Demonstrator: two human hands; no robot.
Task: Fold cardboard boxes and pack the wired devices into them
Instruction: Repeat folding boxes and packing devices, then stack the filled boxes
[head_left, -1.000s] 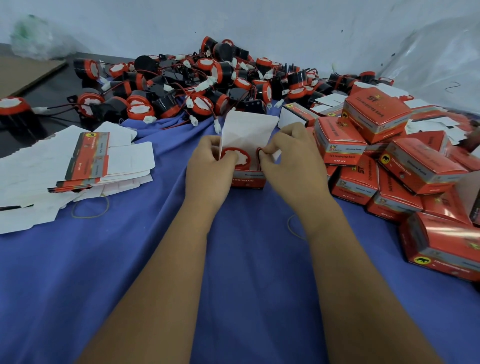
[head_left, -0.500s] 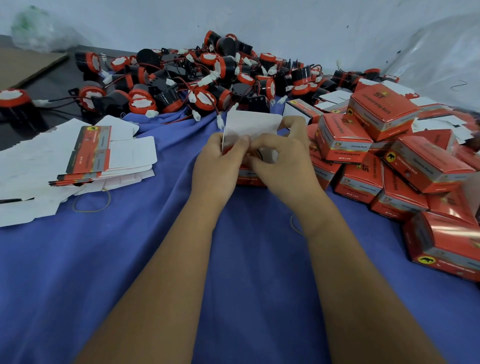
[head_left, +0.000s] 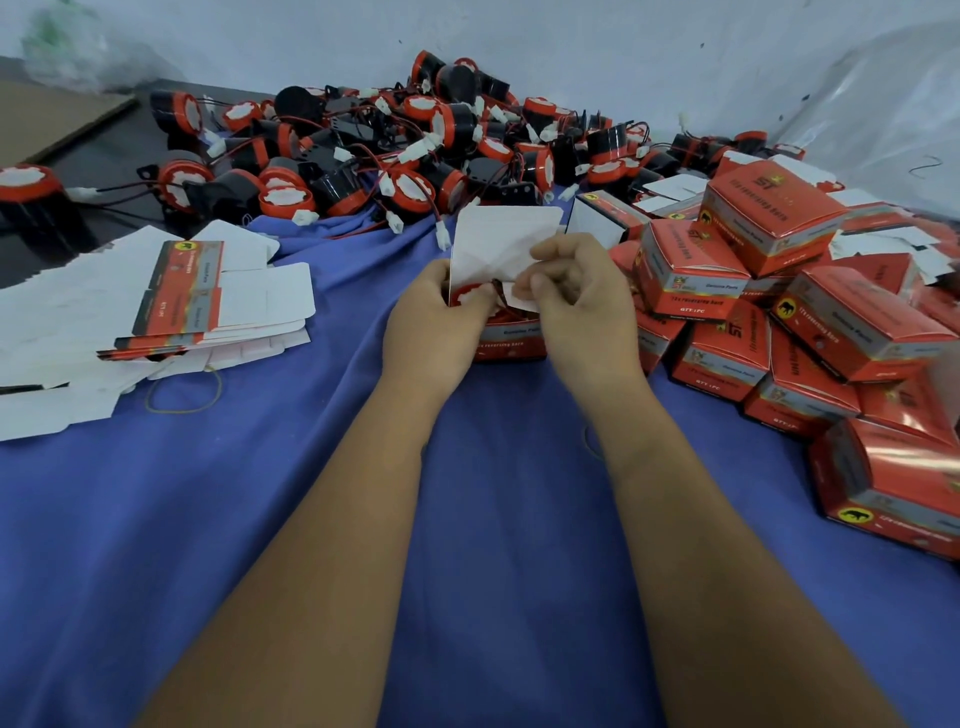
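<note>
Box (head_left: 511, 347) half packed, white flap up.
Left hand (head_left: 431, 317) gripped its side over the red-capped device (head_left: 467, 297); right hand (head_left: 582, 306) pinched a flap with curled fingers.

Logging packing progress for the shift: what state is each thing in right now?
box in hand: lid flap up, device inside
left hand: grips the box
right hand: pinches a side flap
packed boxes: closed, heaped
flat box blanks: unfolded, stacked
loose devices: unpacked, piled, wires tangled
rubber band: lying loose on cloth
</note>
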